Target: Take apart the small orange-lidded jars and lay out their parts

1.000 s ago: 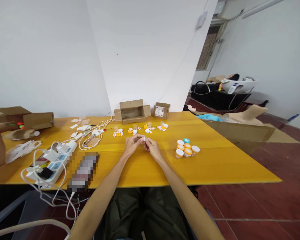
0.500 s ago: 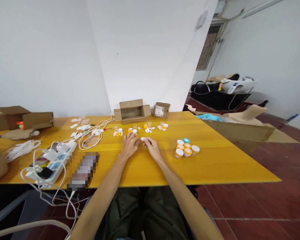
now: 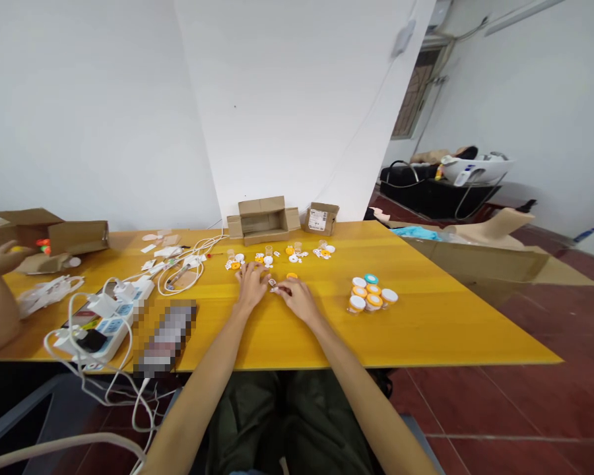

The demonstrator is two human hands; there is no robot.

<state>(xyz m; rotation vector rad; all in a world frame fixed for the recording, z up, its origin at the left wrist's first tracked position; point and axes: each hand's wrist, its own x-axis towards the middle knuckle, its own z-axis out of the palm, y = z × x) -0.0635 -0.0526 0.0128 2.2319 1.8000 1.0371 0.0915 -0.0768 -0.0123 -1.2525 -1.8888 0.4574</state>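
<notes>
Item: a pair of bare hands, low over a yellow wooden table (image 3: 416,330), near its middle. Left hand (image 3: 252,285): palm down, fingers spread a little and loosely bent, tips beside a small container-like object (image 3: 272,282) with pale markings; whether it grips this object, one cannot tell. Right hand (image 3: 299,298): fingers drawn together, thumb and fingertips closed on a small white piece (image 3: 275,289), at the near side of the container-like object; exact form too small to read. Just beyond the right hand: one orange lid (image 3: 292,276), partly hidden. Beyond the hands, in a row: four small groups of white and orange pieces (image 3: 235,265), with clear cups (image 3: 268,251) among them. Right of the hands, well apart: seven lidded jars (image 3: 373,301), clustered upright, lids in white, orange and teal. At the wall: one open cardboard box (image 3: 264,225); beside it, one smaller cardboard box (image 3: 321,219) with a white label. Left side: one white power strip (image 3: 123,316) with plugs, one phone (image 3: 167,340), its screen pixelated, and looped white cables (image 3: 202,254). Far left: another person's hand (image 3: 2,259), near an open brown carton (image 3: 79,236).
</notes>
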